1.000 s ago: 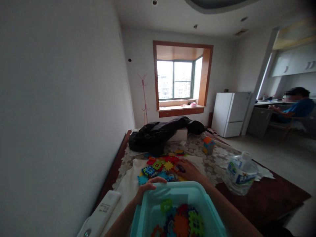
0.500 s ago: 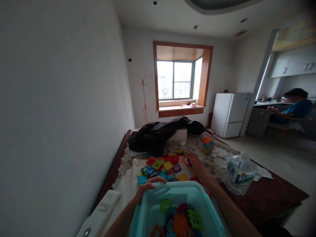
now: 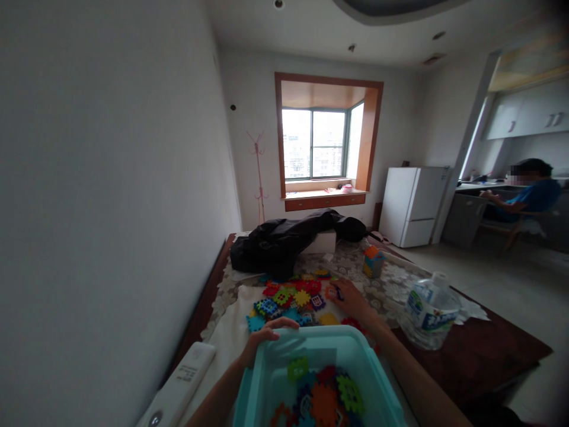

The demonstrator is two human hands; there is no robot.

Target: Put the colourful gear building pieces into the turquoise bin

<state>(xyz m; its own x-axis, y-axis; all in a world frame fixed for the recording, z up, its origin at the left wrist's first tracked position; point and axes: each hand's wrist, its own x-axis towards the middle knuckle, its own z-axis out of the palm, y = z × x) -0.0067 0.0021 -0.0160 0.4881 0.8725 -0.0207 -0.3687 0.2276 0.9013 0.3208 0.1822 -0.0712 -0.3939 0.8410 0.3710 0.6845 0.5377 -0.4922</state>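
My left hand (image 3: 265, 337) grips the far left rim of a teal plastic bin (image 3: 275, 379), fingers curled over the edge. Several coloured interlocking toy tiles (image 3: 324, 396) lie inside the bin. Beyond it, more tiles (image 3: 288, 299) are spread on a white cloth (image 3: 233, 332). My right hand (image 3: 351, 299) reaches over the right side of that pile, its fingers pinched on an orange and blue tile (image 3: 333, 292).
A white remote control (image 3: 180, 382) lies at the left by the wall. A plastic water bottle (image 3: 429, 317) stands at the right. A small block stack (image 3: 373, 261), a black bag (image 3: 284, 240) and a white box sit farther back. A person sits at a counter far right.
My right hand has moved from the pile's near right side farther away and right, now pinching a tile. The left hand stays on the bin rim.
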